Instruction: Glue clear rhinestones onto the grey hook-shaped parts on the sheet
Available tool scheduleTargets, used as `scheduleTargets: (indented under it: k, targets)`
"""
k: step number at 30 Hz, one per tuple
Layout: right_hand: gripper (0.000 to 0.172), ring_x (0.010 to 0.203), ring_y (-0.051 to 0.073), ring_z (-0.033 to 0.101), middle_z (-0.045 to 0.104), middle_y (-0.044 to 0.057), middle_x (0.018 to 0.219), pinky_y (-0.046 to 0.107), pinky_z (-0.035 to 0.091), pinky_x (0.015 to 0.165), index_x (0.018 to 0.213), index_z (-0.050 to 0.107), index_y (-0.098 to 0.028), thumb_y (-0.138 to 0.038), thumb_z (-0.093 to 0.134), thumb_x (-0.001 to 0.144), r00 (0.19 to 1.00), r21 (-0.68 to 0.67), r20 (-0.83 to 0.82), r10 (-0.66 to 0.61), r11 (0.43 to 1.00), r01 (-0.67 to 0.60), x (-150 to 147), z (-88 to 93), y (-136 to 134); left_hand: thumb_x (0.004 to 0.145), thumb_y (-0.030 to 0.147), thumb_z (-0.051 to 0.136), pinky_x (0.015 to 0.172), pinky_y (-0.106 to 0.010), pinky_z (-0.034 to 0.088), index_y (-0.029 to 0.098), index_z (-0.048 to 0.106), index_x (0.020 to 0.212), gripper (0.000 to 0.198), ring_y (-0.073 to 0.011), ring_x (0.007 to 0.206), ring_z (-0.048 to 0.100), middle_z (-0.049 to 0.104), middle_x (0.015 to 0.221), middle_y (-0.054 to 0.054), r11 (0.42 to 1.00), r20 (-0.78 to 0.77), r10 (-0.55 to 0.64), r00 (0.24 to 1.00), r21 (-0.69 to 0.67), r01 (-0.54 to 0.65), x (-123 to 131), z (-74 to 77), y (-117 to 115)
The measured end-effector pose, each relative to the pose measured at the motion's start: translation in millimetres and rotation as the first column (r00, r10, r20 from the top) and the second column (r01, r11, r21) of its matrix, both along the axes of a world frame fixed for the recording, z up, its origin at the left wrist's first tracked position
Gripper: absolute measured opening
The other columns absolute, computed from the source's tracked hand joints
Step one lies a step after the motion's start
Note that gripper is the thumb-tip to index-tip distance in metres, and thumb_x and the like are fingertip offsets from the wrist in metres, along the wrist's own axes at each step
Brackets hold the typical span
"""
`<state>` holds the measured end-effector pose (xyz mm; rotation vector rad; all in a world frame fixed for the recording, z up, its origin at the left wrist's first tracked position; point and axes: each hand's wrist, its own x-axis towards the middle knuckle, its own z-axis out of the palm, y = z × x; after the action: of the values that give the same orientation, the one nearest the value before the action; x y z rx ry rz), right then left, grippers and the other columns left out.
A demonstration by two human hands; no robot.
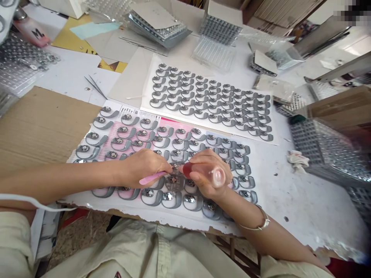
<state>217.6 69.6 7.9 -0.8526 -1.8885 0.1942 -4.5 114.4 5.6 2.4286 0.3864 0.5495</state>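
My left hand [145, 166] is closed around a pink tweezer-like tool [152, 177], its tip at a grey ear-hook part [174, 181] on the near sheet. My right hand [210, 173] grips a small clear bottle with a red tip [203, 172], the tip pointing at the same spot. Both hands rest over the pink and white sheet [101, 197], which holds several rows of grey hooked parts with round metal centres. A thin bracelet [259, 224] circles my right wrist.
A second white sheet [145, 96] of grey parts lies farther back. Clear plastic trays with small metal parts stand at the right [327, 150], the back [220, 31] and the far left [20, 65]. Metal tweezers [95, 87] lie on paper. Brown cardboard [40, 123] covers the left.
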Motion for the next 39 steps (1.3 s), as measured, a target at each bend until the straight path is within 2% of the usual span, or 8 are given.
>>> scheduleTargets:
  k: [8,12,16,18,20,27,34,39]
  targets:
    - [0.016,0.06,0.019,0.06,0.065,0.004,0.07,0.032,0.048,0.048,0.092,0.064,-0.02,-0.031,0.066,0.081,0.999,-0.056,-0.034,-0.01,0.998,0.008,1,-2.5,-2,0.087,0.012,0.048,0.069,-0.021,0.056,0.014,0.069,0.095,0.023,-0.0155,0.079,0.071,0.075,0.096,-0.006,1.0,-0.025,0.003,1.0,-0.005,-0.003,0,1.0,-1]
    - [0.015,0.057,0.017,0.057,0.062,0.001,0.064,0.033,0.049,0.051,0.078,0.063,-0.022,-0.037,0.064,0.082,0.936,-0.249,-0.342,-0.083,0.968,-0.005,2,-6.0,6,0.087,0.012,0.047,0.069,-0.021,0.056,0.013,0.069,0.094,0.024,-0.0154,0.08,0.071,0.075,0.096,-0.007,1.0,0.014,0.0,1.0,0.013,-0.001,0,0.4,-1]
    - [0.034,0.045,0.012,0.05,0.054,-0.002,0.064,0.032,0.051,0.045,0.068,0.052,-0.022,-0.052,0.057,0.083,0.743,-0.625,-0.637,-0.207,0.703,-0.34,5,-8.4,19,0.087,0.012,0.046,0.068,-0.02,0.056,0.014,0.07,0.091,0.024,-0.0151,0.079,0.072,0.075,0.092,-0.007,0.999,0.063,0.0,0.998,0.054,-0.003,1,-2.5,0]
    - [0.039,0.042,0.011,0.05,0.053,-0.003,0.064,0.033,0.053,0.045,0.068,0.049,-0.021,-0.057,0.061,0.077,0.701,-0.699,-0.676,-0.229,0.501,-0.511,6,-8.7,23,0.088,0.012,0.046,0.068,-0.02,0.056,0.014,0.07,0.09,0.024,-0.0149,0.078,0.072,0.075,0.09,-0.007,0.997,0.066,-0.001,0.998,0.076,-0.004,1,-4.1,-1]
    - [0.041,0.045,0.012,0.051,0.053,-0.004,0.062,0.034,0.056,0.048,0.067,0.046,-0.021,-0.056,0.069,0.071,0.674,-0.707,-0.694,-0.253,0.414,-0.573,7,-8.1,24,0.088,0.012,0.047,0.069,-0.02,0.056,0.014,0.07,0.092,0.023,-0.0148,0.079,0.072,0.075,0.091,-0.007,0.997,0.057,-0.002,0.998,0.079,-0.003,0,-4.5,-1]
    - [0.039,0.042,0.01,0.052,0.053,-0.005,0.054,0.03,0.056,0.05,0.066,0.048,-0.02,-0.049,0.073,0.072,0.745,-0.772,-0.623,-0.238,0.337,-0.538,2,-5.2,19,0.086,0.014,0.057,0.069,-0.021,0.056,0.013,0.073,0.091,0.017,-0.015,0.074,0.072,0.076,0.087,-0.008,0.979,0.005,0.071,0.997,-0.19,-0.068,-1,9.4,8]
    - [0.04,0.04,0.01,0.049,0.052,-0.005,0.053,0.027,0.051,0.042,0.063,0.047,-0.02,-0.049,0.073,0.071,0.747,-0.762,-0.632,-0.207,0.341,-0.55,2,-9.4,20,0.082,0.023,0.065,0.037,-0.016,0.044,0.011,0.073,0.092,0.017,-0.0094,0.037,0.056,0.07,0.059,-0.003,0.668,-0.3,0.395,0.868,-0.555,-0.496,-17,34.9,34]
    - [0.04,0.048,0.012,0.053,0.056,-0.003,0.061,0.038,0.059,0.058,0.066,0.048,-0.02,-0.051,0.074,0.067,0.638,-0.672,-0.736,-0.226,0.35,-0.652,11,-1.8,26,0.082,0.025,0.067,0.033,-0.016,0.04,0.012,0.073,0.088,0.015,-0.01,0.035,0.056,0.073,0.067,-0.005,0.735,-0.212,0.472,0.856,-0.442,-0.515,-33,45.1,44]
